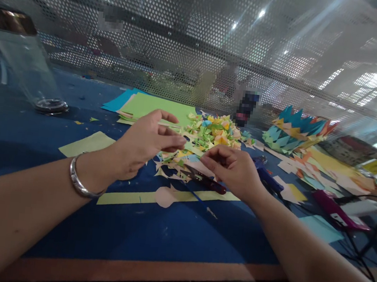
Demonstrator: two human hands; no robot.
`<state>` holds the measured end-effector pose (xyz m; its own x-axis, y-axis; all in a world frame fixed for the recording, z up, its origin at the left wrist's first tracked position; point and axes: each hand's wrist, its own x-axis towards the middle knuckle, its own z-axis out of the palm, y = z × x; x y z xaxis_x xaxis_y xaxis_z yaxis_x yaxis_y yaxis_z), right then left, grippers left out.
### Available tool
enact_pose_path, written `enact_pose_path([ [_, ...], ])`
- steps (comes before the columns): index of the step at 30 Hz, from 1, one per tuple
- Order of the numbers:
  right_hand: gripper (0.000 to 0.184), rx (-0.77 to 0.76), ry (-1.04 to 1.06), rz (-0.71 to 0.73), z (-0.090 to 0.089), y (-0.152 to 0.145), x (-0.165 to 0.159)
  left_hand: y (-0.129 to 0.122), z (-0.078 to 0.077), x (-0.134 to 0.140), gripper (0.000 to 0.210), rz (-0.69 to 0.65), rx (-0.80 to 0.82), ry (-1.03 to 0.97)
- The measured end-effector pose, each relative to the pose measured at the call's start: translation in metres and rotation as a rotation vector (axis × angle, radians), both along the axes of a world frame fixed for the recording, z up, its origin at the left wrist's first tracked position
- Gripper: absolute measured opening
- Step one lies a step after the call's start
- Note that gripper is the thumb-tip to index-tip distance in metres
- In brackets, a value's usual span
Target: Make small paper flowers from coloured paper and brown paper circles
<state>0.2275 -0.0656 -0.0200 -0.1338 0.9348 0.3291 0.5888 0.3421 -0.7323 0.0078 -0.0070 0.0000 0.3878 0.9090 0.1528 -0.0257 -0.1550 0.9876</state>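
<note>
A small pale green paper strip [193,149] is stretched between my two hands above the table. My left hand [148,141], with a silver bangle on its wrist, pinches one end between thumb and finger. The other end is pinched by my right hand [231,165]. Beneath them lie cut paper scraps [212,132] in green, yellow and pink, and scissors [211,182] with dark red handles. Nearer to me, a long pale yellow paper strip [122,198] lies flat with a pink paper circle [165,197] on it. A thin blue stick [196,195] crosses that strip.
A glass bottle [25,61] stands at the left. Stacked coloured sheets [158,106] lie behind my left hand. To the right are a blue glue gun [268,176], a toothed paper crown [297,130], a magenta device [336,212] and cables. A perforated metal panel [171,49] rises behind.
</note>
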Motion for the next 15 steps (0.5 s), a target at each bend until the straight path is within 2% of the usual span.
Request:
enact_pose_path([
  [4,0.023,-0.051,-0.236,0.129,0.002,-0.004,0.000,0.006,0.001,-0.001,0.047,0.141,-0.060,-0.149],
  [9,0.019,-0.113,-0.456,0.291,0.004,-0.012,-0.003,0.008,0.002,-0.004,0.040,0.092,-0.069,-0.221],
  [15,0.007,-0.130,-0.550,0.310,0.006,-0.014,-0.002,0.009,0.004,0.000,0.029,0.139,-0.100,-0.254],
])
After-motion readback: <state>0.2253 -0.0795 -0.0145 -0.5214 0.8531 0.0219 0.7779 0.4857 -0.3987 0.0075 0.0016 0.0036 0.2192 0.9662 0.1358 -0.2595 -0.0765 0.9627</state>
